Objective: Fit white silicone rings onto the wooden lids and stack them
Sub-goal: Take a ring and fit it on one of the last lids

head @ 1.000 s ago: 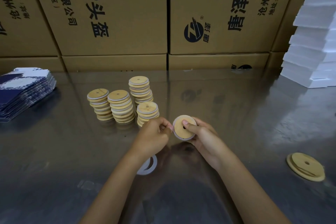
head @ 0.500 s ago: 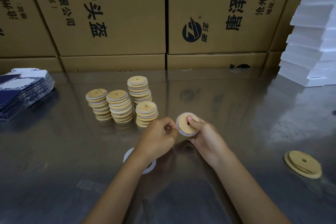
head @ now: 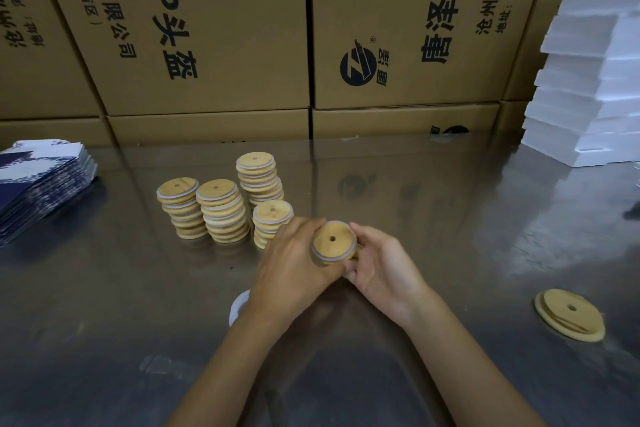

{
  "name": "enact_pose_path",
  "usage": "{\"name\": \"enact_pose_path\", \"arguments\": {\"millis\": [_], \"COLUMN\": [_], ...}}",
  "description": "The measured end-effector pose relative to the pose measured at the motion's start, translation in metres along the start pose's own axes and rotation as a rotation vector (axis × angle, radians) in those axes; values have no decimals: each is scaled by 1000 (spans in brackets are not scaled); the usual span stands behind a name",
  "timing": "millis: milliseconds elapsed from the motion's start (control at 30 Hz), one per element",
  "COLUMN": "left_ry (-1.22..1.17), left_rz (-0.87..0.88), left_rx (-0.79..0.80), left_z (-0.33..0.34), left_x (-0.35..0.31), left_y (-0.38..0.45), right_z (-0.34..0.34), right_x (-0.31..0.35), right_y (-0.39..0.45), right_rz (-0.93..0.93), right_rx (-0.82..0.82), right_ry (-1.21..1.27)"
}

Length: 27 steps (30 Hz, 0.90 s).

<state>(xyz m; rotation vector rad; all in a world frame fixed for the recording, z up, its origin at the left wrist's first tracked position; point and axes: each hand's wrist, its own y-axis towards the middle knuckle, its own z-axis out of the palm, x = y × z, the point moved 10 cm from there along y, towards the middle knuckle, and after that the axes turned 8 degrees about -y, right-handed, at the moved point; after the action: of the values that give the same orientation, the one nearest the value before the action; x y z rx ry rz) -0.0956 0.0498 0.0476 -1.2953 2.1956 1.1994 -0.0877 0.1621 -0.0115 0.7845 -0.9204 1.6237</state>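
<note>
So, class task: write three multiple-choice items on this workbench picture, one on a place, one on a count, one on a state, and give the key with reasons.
1. Where does the loose wooden lid lie?
A. right of the hands
B. on the foam sheets
C. among the stacks

2. How many stacks of finished lids stand on the table?
A. two
B. four
C. six

3. What holds the lid with the white ring?
A. left hand only
B. both hands
C. neither hand

Key: 1 A, it lies alone on the table's right side. 2 B, four stacks stand together. 3 B, the left hand and right hand both grip its edge.
</note>
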Motion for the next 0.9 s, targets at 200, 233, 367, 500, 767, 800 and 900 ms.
{"name": "enact_pose_path", "arguments": {"millis": [200,233,367,500,767,800,900], "left_ry": [-30,-23,-38,-56,101,125,214], "left_rz": [28,-2,-105,-173,-132,-124,-110], "left_rx": [-279,-315,-367,-349,-391,-384,-371], "left_z": [-44,-52,-65,-64,-69,-68,-66], "left_x": [7,14,34,49,50,48,42], "left_y": [3,4,4,4,4,4,3], "right_z": [-4,-3,0,1,-2,-2,-5], "right_x": [1,2,3,3,4,4,5], "right_y": [-3,-3,-6,-7,-7,-7,-8], "right_rz": [26,22,20,21,18,16,-7], "right_rx": [-14,-9,-4,-13,-35,-40,-70], "right_ry": [-155,-158,-162,-163,-154,-155,-178]}}
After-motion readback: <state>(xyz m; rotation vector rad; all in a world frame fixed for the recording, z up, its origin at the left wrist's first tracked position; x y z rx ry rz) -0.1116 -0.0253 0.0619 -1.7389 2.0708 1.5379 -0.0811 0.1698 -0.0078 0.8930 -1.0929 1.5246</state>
